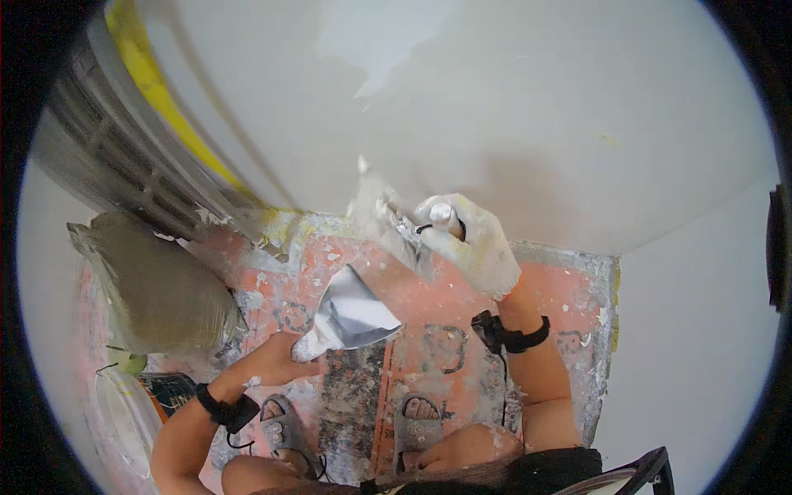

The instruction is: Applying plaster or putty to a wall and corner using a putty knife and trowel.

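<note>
My bare left hand [276, 360] is closed round the putty-smeared handle of a putty knife [356, 312], low over the floor at centre left. Its wide metal blade fans out up and to the right, with a whitish smear on it. My right hand [481, 252], in a white work glove, grips the handle of a second putty knife [386, 216] close to the wall. Pale putty covers much of that blade, which is partly blurred. The white wall [511, 107] rises beyond both hands, with a brighter white patch near the top.
A putty-spattered reddish floor covering [429, 289] lies under my sandalled feet. At the left stand a greyish-brown sack [161, 285] and a white bucket [124, 412]. A dark slatted frame [107, 136] edged with yellow tape [169, 107] borders the wall. Another white wall [693, 330] closes the right side.
</note>
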Demonstrator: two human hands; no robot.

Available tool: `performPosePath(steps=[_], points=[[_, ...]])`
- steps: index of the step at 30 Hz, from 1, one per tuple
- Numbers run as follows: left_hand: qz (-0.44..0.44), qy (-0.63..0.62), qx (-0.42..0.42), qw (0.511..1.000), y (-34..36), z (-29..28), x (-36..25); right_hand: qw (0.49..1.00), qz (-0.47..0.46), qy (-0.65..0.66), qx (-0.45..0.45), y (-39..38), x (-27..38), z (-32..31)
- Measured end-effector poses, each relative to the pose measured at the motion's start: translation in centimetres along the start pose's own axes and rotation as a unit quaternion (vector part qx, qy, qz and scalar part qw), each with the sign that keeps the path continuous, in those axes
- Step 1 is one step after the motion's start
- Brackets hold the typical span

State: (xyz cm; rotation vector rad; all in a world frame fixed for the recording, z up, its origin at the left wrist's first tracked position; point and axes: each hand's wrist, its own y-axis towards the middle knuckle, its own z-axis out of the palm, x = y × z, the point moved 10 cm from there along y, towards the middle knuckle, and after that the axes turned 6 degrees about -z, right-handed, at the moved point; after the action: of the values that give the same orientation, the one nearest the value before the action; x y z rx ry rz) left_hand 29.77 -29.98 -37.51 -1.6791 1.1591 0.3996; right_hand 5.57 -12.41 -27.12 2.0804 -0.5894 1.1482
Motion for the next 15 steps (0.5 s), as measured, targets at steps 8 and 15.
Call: performPosePath(steps=[8, 15], points=[[-0.152, -0.027, 0.032, 0.988, 0.6, 0.1, -5.5, 0.981, 0.012, 0.191, 0.042, -1.0, -5.3, 3.2], [-0.003, 0.078, -0.21, 0.975, -0.1, -4.9, -9.0, 0.946, 0.218, 0.211, 0.111, -6.9, -12.5, 6.7]])
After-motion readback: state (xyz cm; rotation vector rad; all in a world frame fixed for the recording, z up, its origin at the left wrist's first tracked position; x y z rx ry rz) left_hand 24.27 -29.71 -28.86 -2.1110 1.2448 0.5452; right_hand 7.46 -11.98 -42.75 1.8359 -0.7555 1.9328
